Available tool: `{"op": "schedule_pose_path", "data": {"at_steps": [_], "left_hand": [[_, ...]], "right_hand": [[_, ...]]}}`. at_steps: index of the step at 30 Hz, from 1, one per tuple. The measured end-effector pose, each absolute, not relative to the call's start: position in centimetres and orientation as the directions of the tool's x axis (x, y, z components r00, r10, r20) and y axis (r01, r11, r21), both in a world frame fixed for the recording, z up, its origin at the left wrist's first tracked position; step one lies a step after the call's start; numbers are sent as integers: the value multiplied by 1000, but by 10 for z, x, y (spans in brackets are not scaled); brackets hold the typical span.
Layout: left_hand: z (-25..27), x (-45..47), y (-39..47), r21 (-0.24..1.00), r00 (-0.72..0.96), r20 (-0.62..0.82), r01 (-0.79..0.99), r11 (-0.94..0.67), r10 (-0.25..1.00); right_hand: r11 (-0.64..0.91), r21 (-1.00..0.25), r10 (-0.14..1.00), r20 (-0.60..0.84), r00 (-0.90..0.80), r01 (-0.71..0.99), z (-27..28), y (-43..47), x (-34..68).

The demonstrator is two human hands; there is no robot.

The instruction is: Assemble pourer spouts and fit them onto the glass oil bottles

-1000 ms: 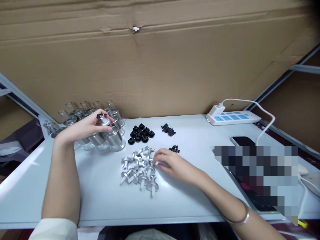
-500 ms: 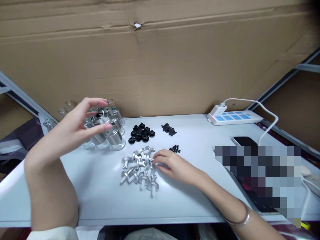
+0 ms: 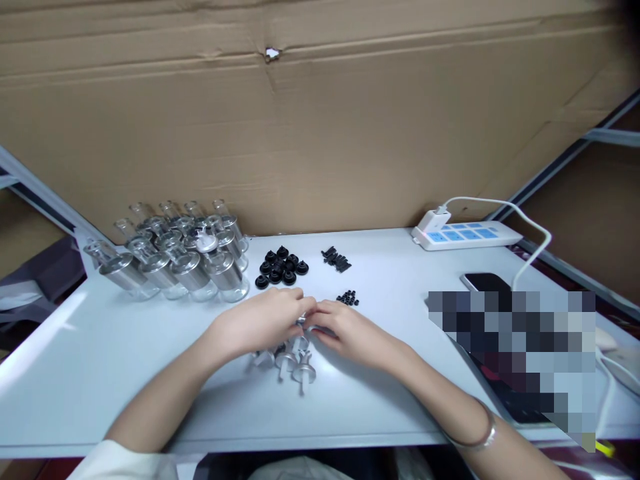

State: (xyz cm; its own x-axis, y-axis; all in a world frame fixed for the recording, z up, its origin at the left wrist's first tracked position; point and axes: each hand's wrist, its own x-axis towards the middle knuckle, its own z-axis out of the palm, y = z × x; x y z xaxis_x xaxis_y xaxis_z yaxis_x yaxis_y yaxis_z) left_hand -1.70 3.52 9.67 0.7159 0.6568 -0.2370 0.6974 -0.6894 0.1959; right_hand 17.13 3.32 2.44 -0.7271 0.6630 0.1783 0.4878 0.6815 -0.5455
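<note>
My left hand reaches over a pile of silver spout tops and hides much of it. Its fingers are curled down, closed around a silver spout top at the pile's right side. My right hand meets it there, thumb and fingers bent onto the same piece; their exact grip is partly hidden. Behind the left hand stand several glass bottles with silver bands. One front-right bottle has a pale spout top at its neck. Black round stoppers lie beyond the hands.
Small black rings lie just behind my right hand, and short black strips farther back. A white power strip with a plugged cable and a phone lie on the right. Cardboard walls off the back.
My left hand has left the bottles, moving right and toward me to the silver pile. A pale spout top now shows at a bottle's neck. My right hand stays nearly in place.
</note>
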Motion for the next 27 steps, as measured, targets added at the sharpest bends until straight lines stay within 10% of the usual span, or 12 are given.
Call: {"op": "schedule_pose_path", "data": {"at_steps": [27], "left_hand": [[81, -15, 52, 317, 732, -218, 678, -663, 645]], "right_hand": [[738, -487, 656, 359, -663, 467, 28, 39, 179]]}}
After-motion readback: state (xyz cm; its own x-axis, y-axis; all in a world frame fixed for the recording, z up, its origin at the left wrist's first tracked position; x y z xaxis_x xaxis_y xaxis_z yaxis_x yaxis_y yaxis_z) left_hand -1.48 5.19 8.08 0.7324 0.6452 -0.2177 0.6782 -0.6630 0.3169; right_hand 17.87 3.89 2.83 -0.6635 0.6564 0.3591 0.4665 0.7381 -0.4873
